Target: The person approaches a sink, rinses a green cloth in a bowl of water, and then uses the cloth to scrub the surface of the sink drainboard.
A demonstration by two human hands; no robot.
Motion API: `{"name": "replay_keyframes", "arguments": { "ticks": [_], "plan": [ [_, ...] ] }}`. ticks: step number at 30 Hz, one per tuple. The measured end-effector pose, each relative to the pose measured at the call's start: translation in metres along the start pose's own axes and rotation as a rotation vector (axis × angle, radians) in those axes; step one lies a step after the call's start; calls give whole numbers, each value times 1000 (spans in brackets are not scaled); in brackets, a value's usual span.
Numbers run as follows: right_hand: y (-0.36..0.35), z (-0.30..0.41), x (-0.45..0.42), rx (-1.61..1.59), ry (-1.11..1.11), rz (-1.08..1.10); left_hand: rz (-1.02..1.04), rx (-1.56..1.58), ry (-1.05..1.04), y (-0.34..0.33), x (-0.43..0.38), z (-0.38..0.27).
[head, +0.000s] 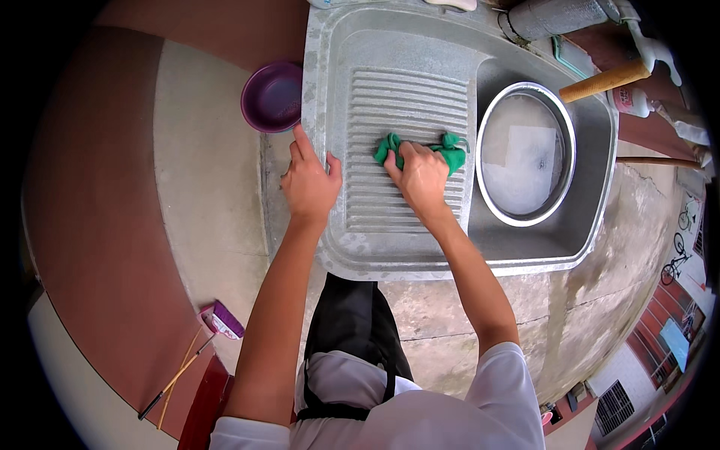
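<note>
A crumpled green cloth (453, 157) lies on the ridged washboard (408, 205) moulded into a grey sink unit. My right hand (423, 175) presses down on this cloth with curled fingers, and parts of it stick out on both sides. At the sink's left rim (320, 230) is my left hand (313, 183), thumb apart from the index finger and no loose object in it. Its thumb lies over the rim while the fingers reach past the outer edge. Right of the washboard, a round metal basin (526, 221) sits in the deep bowl, holding water.
A purple plastic basin (272, 97) is beyond the left rim. A metal-grey pipe (557, 17), a tap with a yellow tube (604, 81) and a white bottle (631, 101) stand at the upper right. A purple broom (222, 320) lies at lower left.
</note>
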State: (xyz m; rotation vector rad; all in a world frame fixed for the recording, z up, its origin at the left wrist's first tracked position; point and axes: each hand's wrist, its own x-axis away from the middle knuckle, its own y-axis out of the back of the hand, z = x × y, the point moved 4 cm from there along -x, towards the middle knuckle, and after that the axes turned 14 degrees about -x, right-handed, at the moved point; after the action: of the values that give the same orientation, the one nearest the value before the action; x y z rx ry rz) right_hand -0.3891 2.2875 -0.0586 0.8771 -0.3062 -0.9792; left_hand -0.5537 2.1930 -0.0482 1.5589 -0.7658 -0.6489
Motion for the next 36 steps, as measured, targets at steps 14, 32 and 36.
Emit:
{"name": "replay_keyframes", "arguments": {
  "ticks": [14, 32, 36],
  "plan": [
    [-26, -31, -104, 151, 166, -203, 138, 74, 50, 4, 1, -6],
    [6, 21, 80, -23, 177, 108, 42, 5, -14, 2, 1, -5],
    [-18, 1, -34, -16, 194, -79, 36, 22, -5, 3, 2, 3]
  ]
}}
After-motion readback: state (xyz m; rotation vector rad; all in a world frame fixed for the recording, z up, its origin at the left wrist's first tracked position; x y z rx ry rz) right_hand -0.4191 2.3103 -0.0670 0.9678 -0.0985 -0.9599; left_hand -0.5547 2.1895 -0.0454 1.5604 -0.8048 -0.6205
